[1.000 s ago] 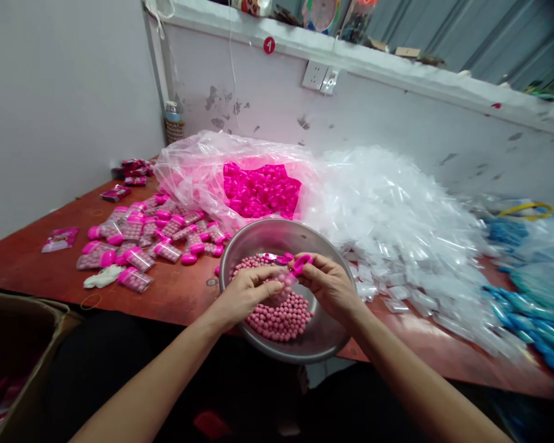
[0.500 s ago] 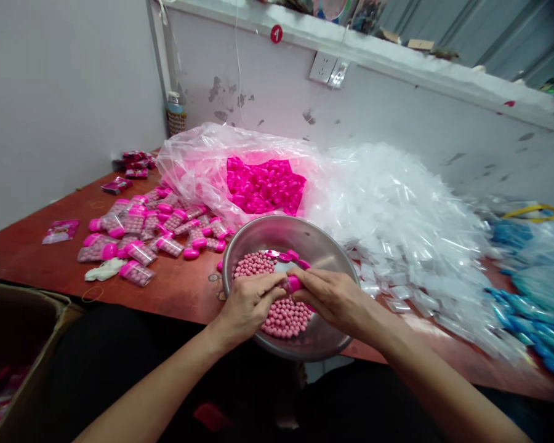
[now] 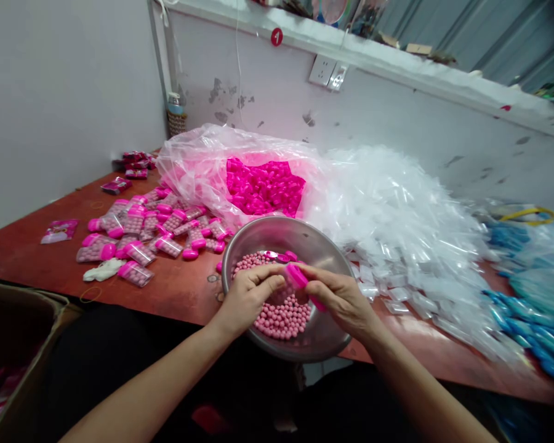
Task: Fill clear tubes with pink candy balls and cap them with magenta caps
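Note:
Over the steel bowl (image 3: 330,332), my left hand (image 3: 249,298) pinches a small clear bottle (image 3: 281,294), partly hidden by the fingers. My right hand (image 3: 341,300) has its fingers closed on the pink cap (image 3: 296,277) at the bottle's right end. Beneath both hands lie round pink beads (image 3: 284,321) in the bowl, with several pink caps (image 3: 286,255) near its far side. A further bit of pink shows under my right fingers; whether it is held, I cannot tell.
Left of the bowl are many bead-filled bottles (image 3: 136,249) on the red table (image 3: 189,286). Behind it, a plastic bag holds pink caps (image 3: 265,187). A heap of clear bottles (image 3: 397,215) lies right, beside blue packs (image 3: 535,326). A cardboard box (image 3: 28,351) stands lower left.
The bottle and cap have turned between my hands, and more of the pink cap shows. My right hand has shifted slightly and its fingers have changed position on the cap.

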Demonstrator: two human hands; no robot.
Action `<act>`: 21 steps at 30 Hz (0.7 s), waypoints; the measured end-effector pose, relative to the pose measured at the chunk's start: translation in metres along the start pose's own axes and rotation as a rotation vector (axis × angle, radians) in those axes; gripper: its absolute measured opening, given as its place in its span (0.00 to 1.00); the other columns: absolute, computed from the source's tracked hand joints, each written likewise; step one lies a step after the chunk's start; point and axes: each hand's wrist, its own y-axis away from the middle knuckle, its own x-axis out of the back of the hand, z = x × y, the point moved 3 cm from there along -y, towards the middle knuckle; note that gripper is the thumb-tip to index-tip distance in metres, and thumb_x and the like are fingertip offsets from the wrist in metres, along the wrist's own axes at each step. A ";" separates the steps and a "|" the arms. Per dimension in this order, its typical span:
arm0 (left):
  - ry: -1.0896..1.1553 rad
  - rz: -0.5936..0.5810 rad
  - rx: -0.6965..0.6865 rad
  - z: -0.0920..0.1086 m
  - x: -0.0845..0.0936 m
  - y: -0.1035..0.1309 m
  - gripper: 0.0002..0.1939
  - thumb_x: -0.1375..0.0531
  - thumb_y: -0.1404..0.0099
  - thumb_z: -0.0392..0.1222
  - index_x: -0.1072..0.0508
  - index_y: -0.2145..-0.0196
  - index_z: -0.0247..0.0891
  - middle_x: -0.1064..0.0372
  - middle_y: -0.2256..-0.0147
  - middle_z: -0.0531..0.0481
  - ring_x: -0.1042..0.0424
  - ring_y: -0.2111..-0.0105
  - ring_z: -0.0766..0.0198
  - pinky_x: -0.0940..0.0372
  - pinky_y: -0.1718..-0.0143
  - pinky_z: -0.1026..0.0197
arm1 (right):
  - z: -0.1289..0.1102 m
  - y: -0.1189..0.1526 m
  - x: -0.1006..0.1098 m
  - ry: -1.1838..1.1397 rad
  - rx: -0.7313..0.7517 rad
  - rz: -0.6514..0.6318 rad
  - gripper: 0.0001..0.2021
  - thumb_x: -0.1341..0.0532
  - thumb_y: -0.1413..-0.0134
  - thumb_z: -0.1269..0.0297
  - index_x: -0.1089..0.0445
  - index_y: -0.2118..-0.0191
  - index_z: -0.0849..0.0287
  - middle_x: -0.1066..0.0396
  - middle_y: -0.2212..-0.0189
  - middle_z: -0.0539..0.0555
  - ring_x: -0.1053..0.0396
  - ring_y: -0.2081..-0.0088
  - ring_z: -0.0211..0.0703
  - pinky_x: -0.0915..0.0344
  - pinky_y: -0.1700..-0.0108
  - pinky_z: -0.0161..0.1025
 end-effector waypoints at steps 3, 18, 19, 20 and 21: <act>0.246 0.069 0.076 -0.001 0.002 -0.004 0.14 0.41 0.42 0.39 0.25 0.58 0.35 0.26 0.62 0.46 0.28 0.62 0.61 0.35 0.58 0.62 | 0.012 0.012 -0.003 -0.425 -0.127 0.005 0.21 0.43 0.45 0.55 0.37 0.45 0.52 0.28 0.58 0.57 0.29 0.62 0.45 0.34 0.57 0.46; -0.246 0.047 -0.149 -0.004 -0.001 0.004 0.10 0.42 0.41 0.37 0.23 0.63 0.39 0.29 0.57 0.46 0.33 0.52 0.59 0.41 0.47 0.56 | 0.008 -0.004 -0.033 -1.089 -0.471 -0.115 0.12 0.39 0.51 0.60 0.28 0.62 0.63 0.27 0.70 0.55 0.29 0.66 0.41 0.33 0.57 0.47; -0.261 0.046 -0.159 -0.004 0.000 0.005 0.10 0.43 0.41 0.37 0.23 0.62 0.39 0.29 0.57 0.46 0.33 0.53 0.59 0.41 0.47 0.56 | 0.009 -0.004 -0.035 -1.101 -0.467 -0.087 0.11 0.39 0.51 0.61 0.28 0.64 0.63 0.27 0.71 0.54 0.29 0.67 0.41 0.33 0.57 0.46; -0.276 0.046 -0.169 -0.004 0.000 0.005 0.10 0.43 0.41 0.37 0.23 0.62 0.39 0.28 0.57 0.46 0.33 0.53 0.59 0.41 0.47 0.56 | 0.009 -0.005 -0.036 -1.109 -0.465 -0.059 0.11 0.38 0.53 0.62 0.28 0.65 0.64 0.27 0.72 0.54 0.29 0.68 0.40 0.32 0.58 0.45; -0.290 0.048 -0.174 -0.004 0.000 0.006 0.10 0.42 0.41 0.37 0.23 0.62 0.39 0.28 0.57 0.46 0.32 0.53 0.59 0.41 0.47 0.56 | 0.010 -0.005 -0.039 -1.113 -0.467 -0.031 0.11 0.37 0.54 0.62 0.28 0.66 0.65 0.27 0.73 0.54 0.30 0.69 0.40 0.32 0.59 0.45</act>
